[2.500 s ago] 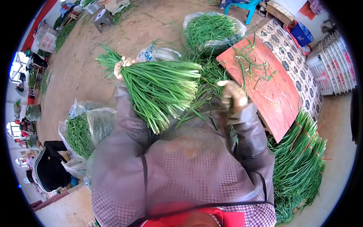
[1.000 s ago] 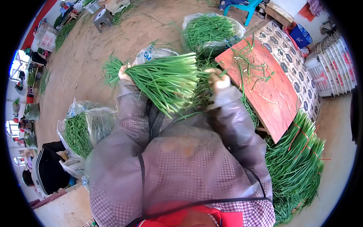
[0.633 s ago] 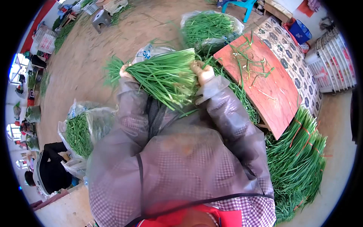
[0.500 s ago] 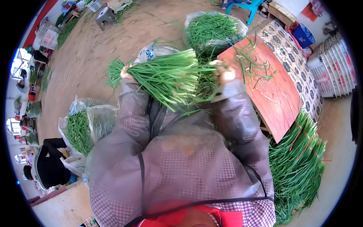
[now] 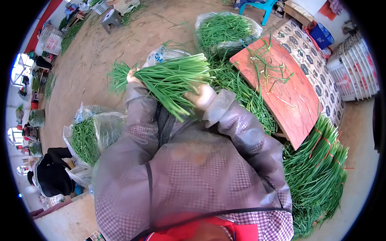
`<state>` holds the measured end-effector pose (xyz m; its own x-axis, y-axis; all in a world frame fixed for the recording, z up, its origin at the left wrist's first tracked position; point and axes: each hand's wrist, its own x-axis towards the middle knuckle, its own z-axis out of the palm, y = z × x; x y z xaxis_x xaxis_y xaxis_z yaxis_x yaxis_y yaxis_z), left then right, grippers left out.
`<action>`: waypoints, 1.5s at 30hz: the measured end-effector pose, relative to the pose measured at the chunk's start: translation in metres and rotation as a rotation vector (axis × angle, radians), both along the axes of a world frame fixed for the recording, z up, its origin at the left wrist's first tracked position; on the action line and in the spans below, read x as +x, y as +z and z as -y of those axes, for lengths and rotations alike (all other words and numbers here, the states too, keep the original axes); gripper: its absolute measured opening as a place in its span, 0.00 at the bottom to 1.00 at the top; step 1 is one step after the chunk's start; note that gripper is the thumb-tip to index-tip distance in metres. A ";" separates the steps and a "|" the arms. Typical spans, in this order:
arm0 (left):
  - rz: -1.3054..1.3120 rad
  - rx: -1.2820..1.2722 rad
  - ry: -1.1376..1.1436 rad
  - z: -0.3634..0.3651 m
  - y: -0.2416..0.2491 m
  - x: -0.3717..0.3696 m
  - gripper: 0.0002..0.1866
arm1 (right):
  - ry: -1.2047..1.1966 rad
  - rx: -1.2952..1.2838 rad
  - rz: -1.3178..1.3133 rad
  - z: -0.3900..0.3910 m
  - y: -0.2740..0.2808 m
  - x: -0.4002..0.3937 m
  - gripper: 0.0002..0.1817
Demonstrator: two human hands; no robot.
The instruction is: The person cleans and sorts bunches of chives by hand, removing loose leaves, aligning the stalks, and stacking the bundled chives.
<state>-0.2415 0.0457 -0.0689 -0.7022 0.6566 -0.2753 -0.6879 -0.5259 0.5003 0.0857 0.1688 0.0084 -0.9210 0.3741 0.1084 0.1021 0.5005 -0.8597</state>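
A thick bunch of green chives (image 5: pixel 173 76) lies across in front of me, its pale cut ends toward the right. My left hand (image 5: pixel 134 76) is closed around the leafy part near the left end, and loose tips fan out behind it. At the lower stems, my right hand (image 5: pixel 200 96) is closed on some of the chives; its fingertips are partly hidden and slightly blurred. Loose chives (image 5: pixel 241 92) are heaped just beyond my right sleeve, beside a reddish board (image 5: pixel 281 88) strewn with scraps.
Stacked chives tied with red bands (image 5: pixel 317 180) lie at my right. Plastic bags of greens stand at the front (image 5: pixel 225 32) and left (image 5: pixel 84 138). A grey stool (image 5: pixel 111 20), white crates (image 5: pixel 352 72) and a blue basket (image 5: pixel 321 36) are farther off. Another person (image 5: pixel 52 172) bends at the left.
My right hand has moved left from beyond the stem ends onto the bunch's lower stems. My left hand keeps its hold. The other person has shifted slightly.
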 end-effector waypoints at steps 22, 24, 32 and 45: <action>0.115 -0.271 0.205 0.005 -0.005 0.016 0.11 | -0.246 0.391 0.117 -0.032 0.008 0.088 0.40; 0.120 -0.270 0.210 0.004 0.008 0.031 0.12 | -0.112 0.277 -0.174 -0.028 0.032 0.063 0.43; 0.066 -0.244 0.213 0.007 -0.007 0.016 0.16 | 0.054 0.241 -0.119 0.017 0.016 0.012 0.18; 0.020 -0.240 0.173 0.014 -0.039 0.005 0.21 | -0.078 0.211 0.581 -0.057 -0.002 0.140 0.11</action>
